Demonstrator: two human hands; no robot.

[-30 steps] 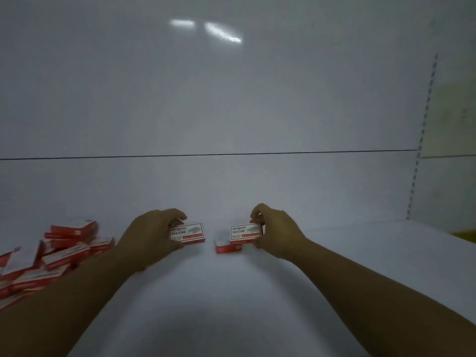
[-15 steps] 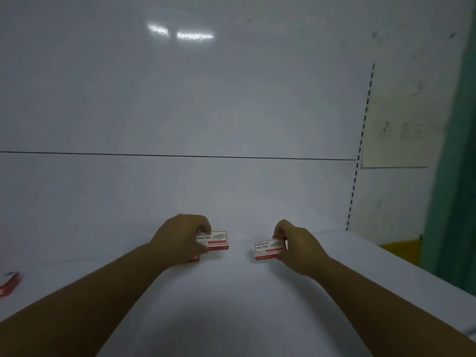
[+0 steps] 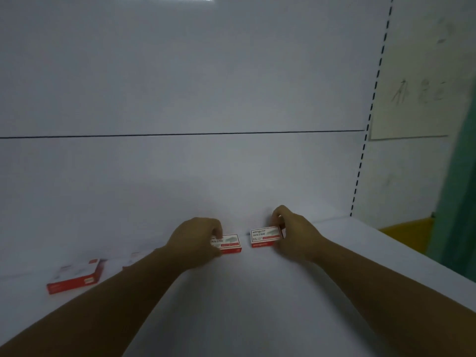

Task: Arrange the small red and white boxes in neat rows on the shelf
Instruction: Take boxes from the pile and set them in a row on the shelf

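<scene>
— Near the left edge of the shelf (image 3: 257, 305) lies one loose box (image 3: 74, 278), flat, well apart from the hands. What does the person hold?

— The left hand (image 3: 195, 243) is closed on a second box (image 3: 228, 244), fingers over its left end, the box low over the shelf or on it; which, one cannot tell. Just to the right, with a small gap between, the right hand (image 3: 296, 235) pinches a third box (image 3: 265, 237) at its right end. Both boxes are near the back wall (image 3: 180, 176), label side up.

— How should the person place them well?

— Probably the person should set both flat, long sides parallel to the back wall, then slide them together until the short ends touch, so that the row starts straight. The loose box on the left can join afterwards.
</scene>
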